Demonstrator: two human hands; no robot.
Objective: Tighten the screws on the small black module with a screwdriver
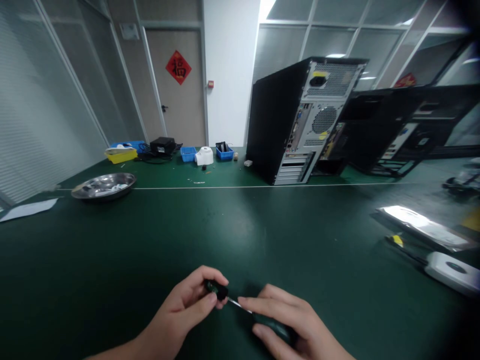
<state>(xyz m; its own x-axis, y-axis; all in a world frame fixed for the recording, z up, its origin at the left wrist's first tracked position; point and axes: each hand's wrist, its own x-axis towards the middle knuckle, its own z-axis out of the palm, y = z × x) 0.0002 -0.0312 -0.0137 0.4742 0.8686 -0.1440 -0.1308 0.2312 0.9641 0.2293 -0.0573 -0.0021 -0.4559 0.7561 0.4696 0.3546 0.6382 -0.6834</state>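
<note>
Holding a small black piece point(217, 290) against a screwdriver point(275, 327).

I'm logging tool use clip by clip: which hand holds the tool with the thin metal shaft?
The right hand: it grips the tool by its dark handle. The left hand instead pinches a small black part.

The black character 福 stands on a red diamond-shaped sign point(179, 67) on the pale door point(182, 107).
</note>
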